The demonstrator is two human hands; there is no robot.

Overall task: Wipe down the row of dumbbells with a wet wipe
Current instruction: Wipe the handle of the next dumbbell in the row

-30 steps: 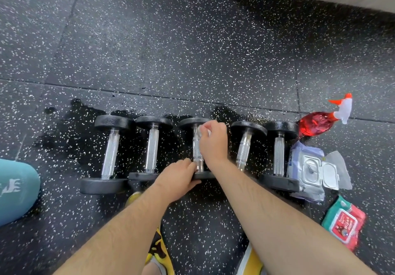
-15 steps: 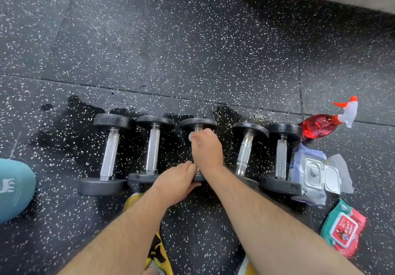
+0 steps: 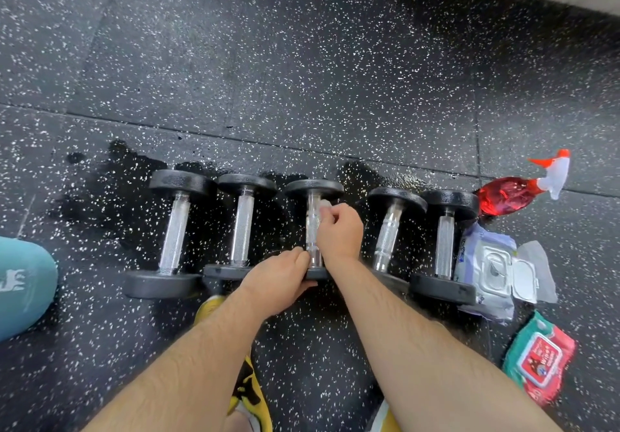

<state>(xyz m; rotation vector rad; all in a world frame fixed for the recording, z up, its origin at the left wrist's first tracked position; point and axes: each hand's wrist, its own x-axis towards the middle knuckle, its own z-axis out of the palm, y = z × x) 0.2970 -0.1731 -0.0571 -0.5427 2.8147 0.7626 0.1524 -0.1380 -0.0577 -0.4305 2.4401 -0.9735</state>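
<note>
Lettering on the red-green pack (image 3: 540, 361) seems to read "Wipes"; white pack (image 3: 493, 267) lies lid-open. Right hand (image 3: 339, 230) pinches the wet wipe (image 3: 324, 204) on the middle dumbbell (image 3: 313, 223); left hand (image 3: 278, 280) grips its near head

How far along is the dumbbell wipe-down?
Midway, probably. Done: unclear, though floor is wet beside the two left dumbbells. In hand: right grip pinches the wet wipe at the handle of the middle dumbbell, left grip steadies its near head. Left: likely the two right dumbbells.
</note>
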